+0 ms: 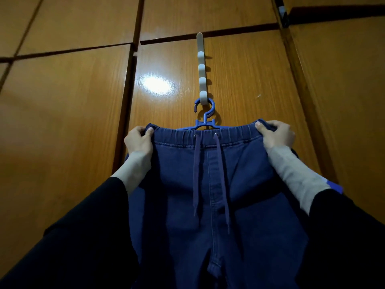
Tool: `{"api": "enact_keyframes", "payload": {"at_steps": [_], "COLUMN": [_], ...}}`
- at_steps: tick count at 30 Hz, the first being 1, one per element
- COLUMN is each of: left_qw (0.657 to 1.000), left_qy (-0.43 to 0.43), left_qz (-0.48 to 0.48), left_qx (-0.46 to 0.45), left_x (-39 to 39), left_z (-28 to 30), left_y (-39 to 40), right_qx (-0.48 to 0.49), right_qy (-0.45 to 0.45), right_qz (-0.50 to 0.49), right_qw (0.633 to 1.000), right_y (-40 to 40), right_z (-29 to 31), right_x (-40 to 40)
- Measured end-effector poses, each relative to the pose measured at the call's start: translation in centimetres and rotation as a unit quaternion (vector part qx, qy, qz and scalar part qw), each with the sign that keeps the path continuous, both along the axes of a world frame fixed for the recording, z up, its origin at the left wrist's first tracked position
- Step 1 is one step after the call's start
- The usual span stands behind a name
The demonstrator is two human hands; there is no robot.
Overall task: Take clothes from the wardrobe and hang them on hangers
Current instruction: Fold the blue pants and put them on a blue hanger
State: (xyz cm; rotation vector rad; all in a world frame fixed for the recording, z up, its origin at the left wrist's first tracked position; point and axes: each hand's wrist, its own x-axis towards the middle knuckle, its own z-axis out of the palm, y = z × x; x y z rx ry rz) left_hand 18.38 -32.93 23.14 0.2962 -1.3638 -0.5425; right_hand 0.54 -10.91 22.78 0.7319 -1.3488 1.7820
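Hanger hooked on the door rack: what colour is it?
Blue hanger, seen best in the head view.

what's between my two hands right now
The trousers' elastic waistband with its drawstring, stretched from left hand to right hand; the blue hanger shows just above, head view.

A glossy wooden wardrobe door (245, 80) carries a white strip of hooks (202, 69) hung over its top edge. The blue plastic hanger (205, 119) hangs by its hook from the lowest peg, above and between the fingers (149, 132) gripping the waistband of the blue drawstring trousers (210, 174) just below
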Motion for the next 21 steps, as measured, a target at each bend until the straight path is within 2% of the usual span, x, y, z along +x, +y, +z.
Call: {"api": "enact_keyframes", "payload": {"at_steps": [4,7,11,15,18,21], "left_qw": [0.997,0.995,0.998,0.994,0.983,0.982], "left_qy": [0.047,0.071,0.062,0.024,0.006,-0.015], "left_qz": [-0.044,-0.043,-0.002,0.077,0.167,0.175], "left_qx": [0.049,0.059,-0.009,-0.078,-0.082,-0.067], "left_x": [0.1,-0.1,-0.2,-0.6,-1.4,-1.8], "left_z": [0.4,0.0,-1.4,-4.6,-8.5,-12.2], "left_y": [-0.6,-0.4,0.3,-0.3,-0.7,-0.4], "right_qx": [-0.08,-0.099,-0.05,0.037,0.082,0.122], "right_qy": [-0.039,-0.024,0.046,0.131,0.142,0.13], "right_qz": [0.025,0.003,-0.051,-0.176,-0.249,-0.3], "right_qw": [0.996,0.995,0.996,0.975,0.955,0.937], "right_y": [0.1,-0.3,-0.5,-1.2,-1.9,-2.6], "right_z": [0.7,0.4,-0.5,-3.1,-6.0,-8.9], "right_x": [-0.1,0.2,0.0,-0.3,-0.3,-0.6]}}
